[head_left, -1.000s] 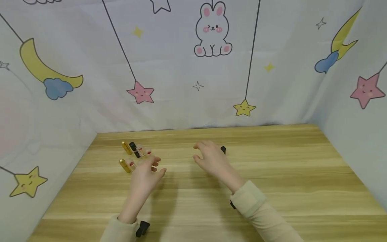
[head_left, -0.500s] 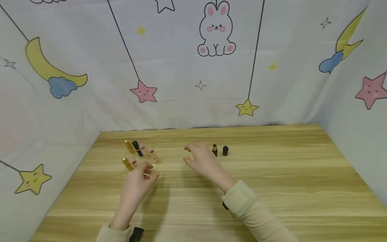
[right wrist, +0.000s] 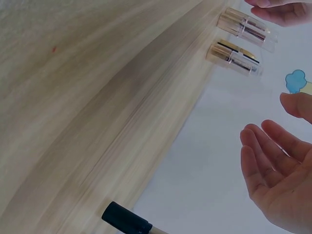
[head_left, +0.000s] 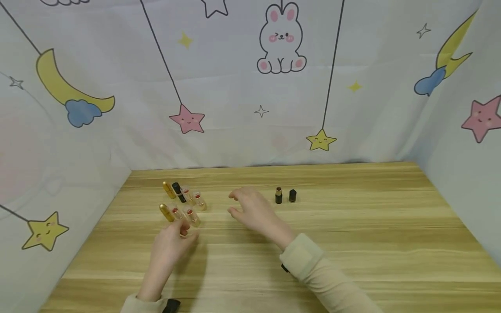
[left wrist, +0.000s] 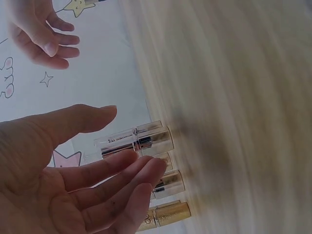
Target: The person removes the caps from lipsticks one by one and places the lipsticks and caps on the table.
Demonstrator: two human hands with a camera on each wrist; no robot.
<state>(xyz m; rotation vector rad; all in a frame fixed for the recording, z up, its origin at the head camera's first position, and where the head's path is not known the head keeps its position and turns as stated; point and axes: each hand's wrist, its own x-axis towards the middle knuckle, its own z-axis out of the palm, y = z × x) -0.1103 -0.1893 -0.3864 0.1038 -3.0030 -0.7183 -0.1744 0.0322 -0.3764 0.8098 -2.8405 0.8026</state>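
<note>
In the head view my left hand point(head_left: 170, 245) hovers just in front of a clear-capped lipstick point(head_left: 192, 216), thumb apart from the loosely bent fingers, holding nothing. The left wrist view has those fingers point(left wrist: 109, 170) overlapping the row of upright lipsticks, partly hiding it. Beside that lipstick stand a second clear-capped lipstick point(head_left: 177, 213) and a gold bullet-shaped tube point(head_left: 166, 213). My right hand point(head_left: 254, 211) hangs over the middle of the table, fingers relaxed and nothing in them. An uncapped black lipstick point(head_left: 278, 195) stands to its right, next to a black cap point(head_left: 292, 196).
Behind the front row stand another gold tube point(head_left: 168, 190), a black tube point(head_left: 179, 192) and two more clear-capped lipsticks, one point(head_left: 200, 202) at the right end. A white curtain point(head_left: 235, 130) with cartoon prints borders the wooden table point(head_left: 352, 243) at the back and sides.
Both hands have moved left, the left one also back toward the body. The uncapped black lipstick, its neighbouring cap and the front clear-capped lipsticks have come into full view.
</note>
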